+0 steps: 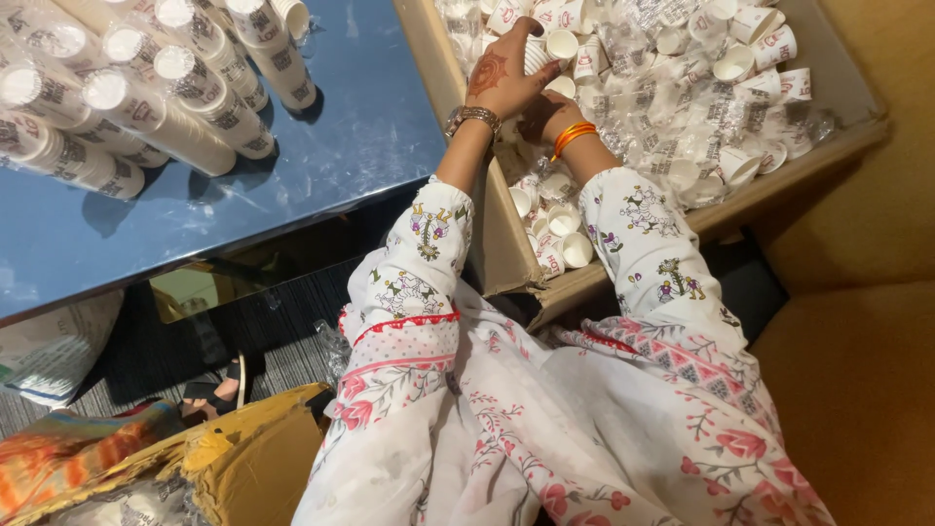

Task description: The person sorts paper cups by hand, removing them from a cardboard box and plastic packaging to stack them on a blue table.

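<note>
At top centre, the left hand [506, 70] grips a cup stack [538, 56] in the box [506, 244]; the right hand [542, 109], fingers hidden, should steady it from below.

Setting, viewed from above. A glossy blue bench [360, 127] fills the upper left, its top reflecting soft, diffuse light in pale patches. Beneath and beside it lies a dark grey ribbed carpet [282, 341]. A tan wall or panel [867, 370] occupies the right side. At lower left sits a mustard-yellow bag [253, 468] beside an orange patterned cloth [68, 453].
</note>
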